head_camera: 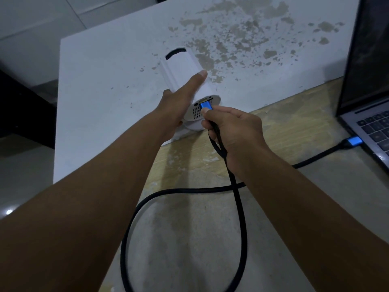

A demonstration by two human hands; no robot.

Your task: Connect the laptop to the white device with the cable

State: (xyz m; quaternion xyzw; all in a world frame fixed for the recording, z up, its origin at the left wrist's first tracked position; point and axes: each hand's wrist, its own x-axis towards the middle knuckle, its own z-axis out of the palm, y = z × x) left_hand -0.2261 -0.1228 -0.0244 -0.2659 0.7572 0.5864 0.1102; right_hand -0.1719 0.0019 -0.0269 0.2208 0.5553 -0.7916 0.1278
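Observation:
The white device [181, 66] stands tilted against the wall at the middle of the view, its rear face with a vent grille turned toward me. My left hand [179, 102] grips its body, thumb laid along the top. My right hand [233, 127] pinches the black braided cable [237, 207] just behind its blue plug [205, 106], whose metal tip sits at a port on the device's rear. The cable loops over the floor surface to a second blue plug [354, 141] at the left side of the open grey laptop [370, 114] on the right.
A white wall [126, 60] with flaked paint stands directly behind the device. The worn surface [189, 239] underneath carries the cable's large loop. Dark furniture [19, 106] sits at the far left beyond the wall's edge.

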